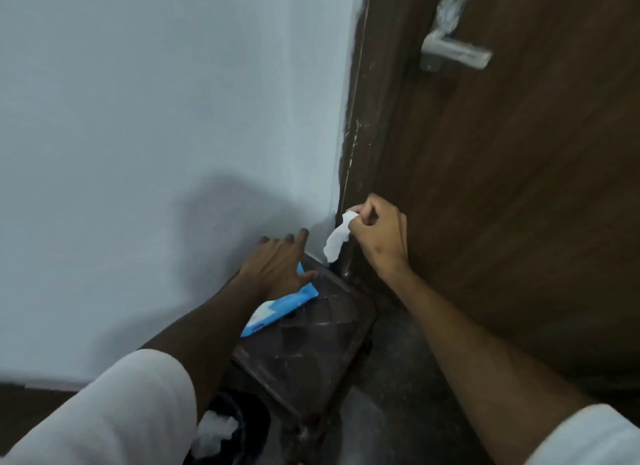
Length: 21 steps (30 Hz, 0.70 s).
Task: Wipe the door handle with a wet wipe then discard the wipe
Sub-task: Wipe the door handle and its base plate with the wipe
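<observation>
A silver lever door handle [453,54] sticks out of the dark brown door [519,187] at the top right. Far below it, near the door's edge, my right hand [379,237] pinches a white wet wipe [337,237] that hangs down from my fingers. My left hand [277,265] rests flat, fingers spread, on a blue wet-wipe pack [277,308]. The pack lies on a small dark wooden stool [311,357].
A pale blue wall [156,118] fills the left side. A dark bin [225,430] holding crumpled white wipes sits on the floor below the stool, near my left sleeve. The dark floor [391,378] runs between the stool and the door.
</observation>
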Available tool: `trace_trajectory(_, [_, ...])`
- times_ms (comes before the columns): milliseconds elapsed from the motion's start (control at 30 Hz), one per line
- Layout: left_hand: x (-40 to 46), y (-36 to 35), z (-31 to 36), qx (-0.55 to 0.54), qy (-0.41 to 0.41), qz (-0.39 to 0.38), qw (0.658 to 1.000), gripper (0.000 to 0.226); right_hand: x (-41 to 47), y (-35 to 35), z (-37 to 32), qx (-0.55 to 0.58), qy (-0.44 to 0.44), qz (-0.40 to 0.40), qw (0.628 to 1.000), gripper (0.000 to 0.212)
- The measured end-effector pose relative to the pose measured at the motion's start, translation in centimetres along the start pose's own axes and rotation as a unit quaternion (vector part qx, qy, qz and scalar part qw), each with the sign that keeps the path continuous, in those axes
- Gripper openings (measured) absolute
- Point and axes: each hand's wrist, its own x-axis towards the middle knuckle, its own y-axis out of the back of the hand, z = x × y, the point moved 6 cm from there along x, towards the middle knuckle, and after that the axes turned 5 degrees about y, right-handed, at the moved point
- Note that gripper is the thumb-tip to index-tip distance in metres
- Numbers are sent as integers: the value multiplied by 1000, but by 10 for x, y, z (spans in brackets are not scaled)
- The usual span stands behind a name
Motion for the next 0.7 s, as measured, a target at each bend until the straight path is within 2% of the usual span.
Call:
trace_trajectory(100, [29,80,47,-52,-57,81,994,71,32,47,-47,-14,26,25,999,22])
trace_trajectory(200, [57,157,79,-110,-103,133,980,54,69,92,-99,-25,51,47,997,17])
trace_trajectory(333, [95,244,103,-173,-102,118,972,35,117,149,-167,-45,87,85,992,14])
trace_trajectory(467, [125,326,123,-215,-109,137,961,12,157,196,-226,-40,108,114,987,12])
trace_trajectory(600, [142,389,136,-267,-111,152,945,10,184,235,-267,-30,114,144,982,11])
trace_trajectory(700, [153,418,144,-332,-74,146,929,5,196,256,-285,-39,119,159,979,16])
